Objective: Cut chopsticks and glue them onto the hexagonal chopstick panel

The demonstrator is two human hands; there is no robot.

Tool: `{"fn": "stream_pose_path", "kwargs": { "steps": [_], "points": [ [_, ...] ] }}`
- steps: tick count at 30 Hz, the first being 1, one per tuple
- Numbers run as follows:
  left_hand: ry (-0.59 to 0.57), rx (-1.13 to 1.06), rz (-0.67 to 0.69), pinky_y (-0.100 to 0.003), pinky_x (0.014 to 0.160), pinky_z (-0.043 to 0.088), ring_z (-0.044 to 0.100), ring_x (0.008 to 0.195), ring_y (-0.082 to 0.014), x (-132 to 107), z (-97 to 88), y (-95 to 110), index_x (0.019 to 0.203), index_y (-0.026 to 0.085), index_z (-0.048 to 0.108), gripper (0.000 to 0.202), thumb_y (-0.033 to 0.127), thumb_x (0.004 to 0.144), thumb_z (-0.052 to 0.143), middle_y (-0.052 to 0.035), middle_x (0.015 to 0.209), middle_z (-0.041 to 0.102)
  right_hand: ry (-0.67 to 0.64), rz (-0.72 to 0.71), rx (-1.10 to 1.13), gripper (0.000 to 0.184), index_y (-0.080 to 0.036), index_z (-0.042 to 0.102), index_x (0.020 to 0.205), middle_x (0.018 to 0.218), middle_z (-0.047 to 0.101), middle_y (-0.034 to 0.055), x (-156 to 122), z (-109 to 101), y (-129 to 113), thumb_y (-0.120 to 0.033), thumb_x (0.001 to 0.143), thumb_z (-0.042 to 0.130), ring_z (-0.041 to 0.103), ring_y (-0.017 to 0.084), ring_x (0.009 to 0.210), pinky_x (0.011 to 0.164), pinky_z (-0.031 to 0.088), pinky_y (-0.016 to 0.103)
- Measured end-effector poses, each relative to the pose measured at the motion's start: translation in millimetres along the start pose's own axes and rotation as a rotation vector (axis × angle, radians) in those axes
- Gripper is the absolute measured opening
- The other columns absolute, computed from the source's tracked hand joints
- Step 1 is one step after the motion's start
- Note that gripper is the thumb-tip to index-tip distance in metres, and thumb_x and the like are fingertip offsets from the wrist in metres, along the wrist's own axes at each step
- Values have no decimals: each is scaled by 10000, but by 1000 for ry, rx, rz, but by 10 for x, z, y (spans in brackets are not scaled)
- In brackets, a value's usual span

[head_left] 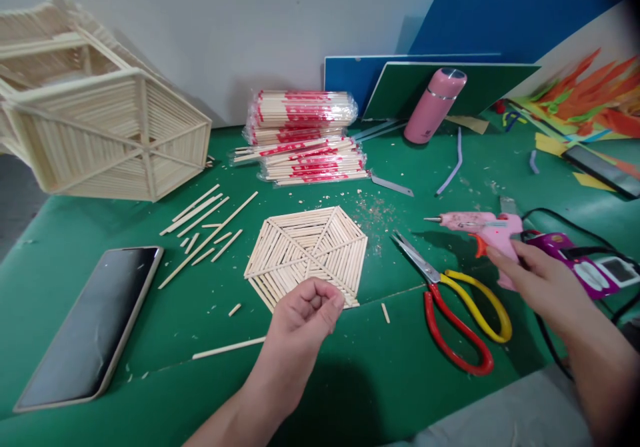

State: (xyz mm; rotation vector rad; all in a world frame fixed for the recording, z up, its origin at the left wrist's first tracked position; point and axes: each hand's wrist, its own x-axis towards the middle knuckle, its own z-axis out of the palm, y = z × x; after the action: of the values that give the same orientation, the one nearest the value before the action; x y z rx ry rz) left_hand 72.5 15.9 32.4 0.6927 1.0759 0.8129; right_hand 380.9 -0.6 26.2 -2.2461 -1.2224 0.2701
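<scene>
Gripping right hand (550, 280): its fingers are wrapped on the handle of the pink hot-glue gun (463, 221), the forefinger near the orange trigger (479, 244); the nozzle points left, level, probably for safe hold above the table (170, 417).
Left hand (305, 317): thumb and forefinger are closed together, the others curled; I see nothing between them, though a small piece could be hidden.
Hand pose: the left comes up from the lower edge, thumb side visible; the right enters from the right side.
Hexagonal stick panel (310, 254): flat in the middle, its near edge partly behind the left hand, seemingly for easy reach.
Scissors (433, 276): between the hands, handles toward the near edge, perhaps for quick taking.
Farther out: loose sticks (208, 240) and smartphone (93, 327) at left, wrapped chopsticks (313, 160) behind the panel.
</scene>
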Motion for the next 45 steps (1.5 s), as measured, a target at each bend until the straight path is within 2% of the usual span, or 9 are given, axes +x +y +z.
{"fn": "stream_pose_path", "kwargs": {
  "steps": [4,7,10,14,18,21,28,37,45],
  "points": [
    [6,157,66,-169,481,286,373,512,-48,18,-16,81,653,145,553,175,291,687,644,46,559,468,-146,10,-116,361,-100,639,799,639,603,90,176,53,95,-442,708,570,594,160,518,491,425,294],
    [20,238,82,-178,477,313,408,505,-61,49,6,114,624,148,556,163,281,658,645,37,550,492,-1,-38,-235,423,-113,597,947,850,599,156,11,32,-89,-432,671,623,578,239,723,574,410,362],
    [17,350,125,-185,461,329,427,491,-71,72,53,96,606,153,562,138,268,657,618,29,543,506,165,-314,-51,215,-210,575,938,823,595,66,-371,55,-508,-319,754,583,553,162,686,556,420,285],
    [7,608,307,-185,433,319,404,463,-72,44,85,44,605,161,561,113,211,705,543,40,508,465,-222,-705,215,128,-232,593,882,754,574,9,-811,236,-1026,-175,770,568,551,126,696,604,448,243],
    [-53,936,663,-200,493,343,427,512,-83,-26,34,29,658,161,562,134,134,763,483,33,539,457,-304,-757,274,149,-208,613,904,762,572,23,-921,411,-1165,-149,790,539,539,133,695,596,439,258],
    [-87,1080,776,-229,544,360,463,584,-111,-58,-29,2,705,159,549,148,115,796,440,3,607,509,-322,-794,189,148,-179,630,898,749,579,34,-917,454,-1155,-155,804,518,514,139,673,586,413,277],
    [-206,1320,775,-283,584,341,462,639,-153,-83,-100,-52,811,172,531,170,90,806,382,-17,678,527,-378,-860,7,170,-187,637,885,732,581,31,-936,439,-1140,-185,835,475,480,144,665,570,372,281],
    [-279,1357,641,-287,601,365,467,657,-163,-126,-63,-15,793,179,523,188,107,822,351,-28,706,531,-384,-927,-9,234,-191,654,762,687,584,33,-923,420,-1099,-170,852,439,466,138,629,532,358,279],
    [-290,1406,675,-287,574,382,469,611,-160,-141,-23,-74,742,164,522,199,78,796,351,-35,670,531,-381,-905,4,193,-156,652,783,682,576,43,-1032,446,-1026,-167,840,467,457,145,612,525,364,289]
  ]
}}
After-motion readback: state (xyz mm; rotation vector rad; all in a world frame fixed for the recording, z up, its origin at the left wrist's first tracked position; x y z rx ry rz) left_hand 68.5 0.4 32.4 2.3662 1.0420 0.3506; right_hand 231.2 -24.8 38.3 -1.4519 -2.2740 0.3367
